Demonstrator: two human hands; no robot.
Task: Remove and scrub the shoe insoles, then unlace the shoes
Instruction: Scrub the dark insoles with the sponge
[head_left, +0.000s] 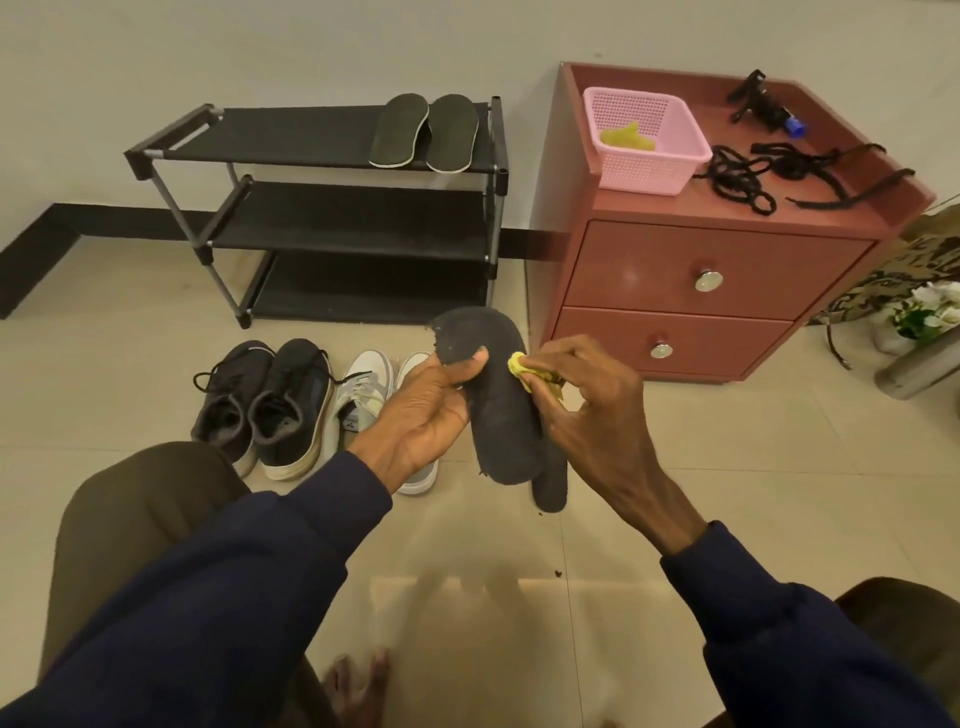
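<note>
The person sits low, facing the red cabinet (691, 270), and holds a dark grey insole (498, 415) in the air just in front of its lower drawer, toward the left corner. The insole's long axis runs nearly upright with a slight lean. Its broad toe end points up and away toward the wall, and its heel end points down toward the person's lap.

The left hand (431, 410) grips the insole from the left, thumb laid across its face and fingers curled behind. The right hand (597, 410) pinches a bunched yellow cloth (524, 366) and presses it against the insole's right edge, near the toe half.

A second dark insole (551, 486) pokes out below and behind the first. I cannot tell whether it is held or lies on the floor.

To the cabinet's left on the floor stand a white pair of shoes (363, 400) and, farther left, a dark laced pair (265, 410). Beyond them a black shoe rack (311, 223) carries two more insoles (423, 132) side by side on its top shelf. On the cabinet sit a pink basket (644, 156) and, to the right of it, loose black laces (753, 182).
</note>
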